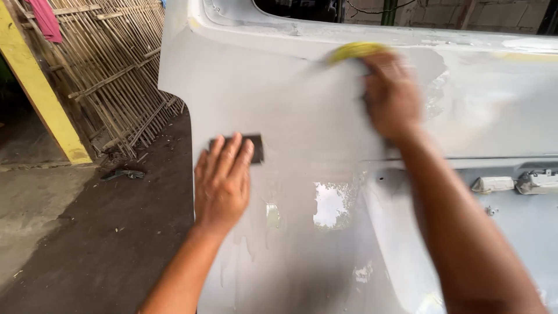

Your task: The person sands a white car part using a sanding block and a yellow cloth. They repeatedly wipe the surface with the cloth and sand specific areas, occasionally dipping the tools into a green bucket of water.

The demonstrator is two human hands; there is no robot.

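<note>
A grey primed car body panel [302, 116] fills the middle and right of the head view, wet and shiny lower down. My left hand [222, 183] presses flat on a dark rectangular sanding pad [256, 148] against the panel. My right hand [390, 96], blurred, grips a yellow sponge [353, 51] high on the panel, beside a darker wet patch [430, 64].
A bamboo lattice fence [110, 75] leans at the left behind a yellow post [35, 87]. A pink cloth [45, 18] hangs at the top left. A small dark object [123, 174] lies on the concrete floor [87, 232]. White fittings [514, 183] sit on the panel's right.
</note>
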